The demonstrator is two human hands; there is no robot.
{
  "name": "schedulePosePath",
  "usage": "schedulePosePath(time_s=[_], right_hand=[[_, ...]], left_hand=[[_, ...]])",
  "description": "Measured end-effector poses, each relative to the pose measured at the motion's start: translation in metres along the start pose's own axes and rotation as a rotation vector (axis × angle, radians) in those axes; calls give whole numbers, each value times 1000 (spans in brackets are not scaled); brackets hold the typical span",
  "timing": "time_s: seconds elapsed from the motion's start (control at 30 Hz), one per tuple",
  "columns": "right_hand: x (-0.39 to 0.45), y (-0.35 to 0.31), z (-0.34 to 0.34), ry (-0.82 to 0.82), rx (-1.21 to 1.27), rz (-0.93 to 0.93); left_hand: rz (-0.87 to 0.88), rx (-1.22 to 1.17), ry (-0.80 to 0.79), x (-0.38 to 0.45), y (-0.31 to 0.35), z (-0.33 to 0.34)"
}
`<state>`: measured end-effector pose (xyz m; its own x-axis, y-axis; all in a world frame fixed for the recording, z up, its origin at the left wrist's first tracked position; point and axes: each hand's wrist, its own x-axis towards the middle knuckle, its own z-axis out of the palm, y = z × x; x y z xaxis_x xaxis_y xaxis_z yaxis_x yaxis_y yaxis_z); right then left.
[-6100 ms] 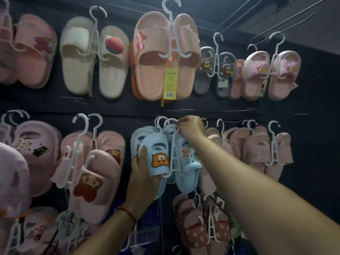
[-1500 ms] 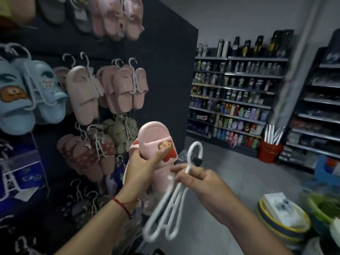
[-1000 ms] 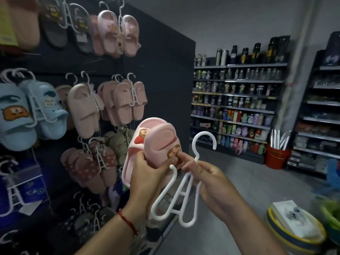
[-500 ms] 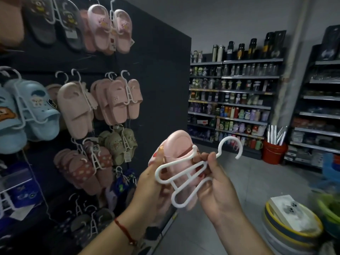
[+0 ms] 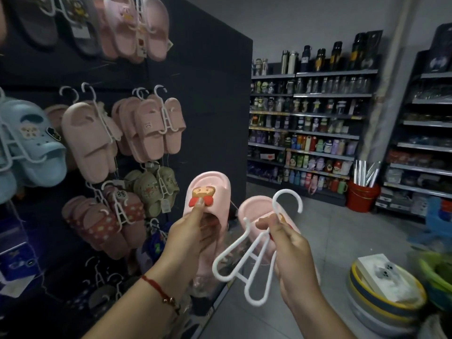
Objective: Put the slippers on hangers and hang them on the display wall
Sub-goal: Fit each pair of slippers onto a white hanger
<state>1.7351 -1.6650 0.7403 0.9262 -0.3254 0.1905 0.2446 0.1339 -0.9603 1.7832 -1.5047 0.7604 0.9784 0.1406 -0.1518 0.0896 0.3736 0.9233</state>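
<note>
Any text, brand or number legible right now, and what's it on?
None can be read.
Paper tags on the hung pink slippers: printing blurred.
Price strips on the back shelves: too small.
Blue packages at lower left: marks unreadable.
Slipper in the left hand: a cartoon figure, no words.

Dim shop light, no glare — display wall (image 5: 208,94) nearly black, shelves (image 5: 313,133) at the back a bit brighter. Wide-angle bend twd the edges; corners smeared, hands lit softly, bg slightly soft.
</note>
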Motion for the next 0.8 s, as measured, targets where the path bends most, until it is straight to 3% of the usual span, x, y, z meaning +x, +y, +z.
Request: schedulePosePath(time_s=[0.17,0.43,0.7,0.8], right_hand=[[11,5,5,-46,-191,-123],[34,17,21,-42,-289,-112],[37,13,23,-3,-236,-125],[40,13,23,41,-223,-102]], left_hand=[[15,-48,-54,4,1,7],[109,106,-211,-10,-4,14],[80,152,-174,-21,-7,11],[98,270,-133,-21,-16,4]])
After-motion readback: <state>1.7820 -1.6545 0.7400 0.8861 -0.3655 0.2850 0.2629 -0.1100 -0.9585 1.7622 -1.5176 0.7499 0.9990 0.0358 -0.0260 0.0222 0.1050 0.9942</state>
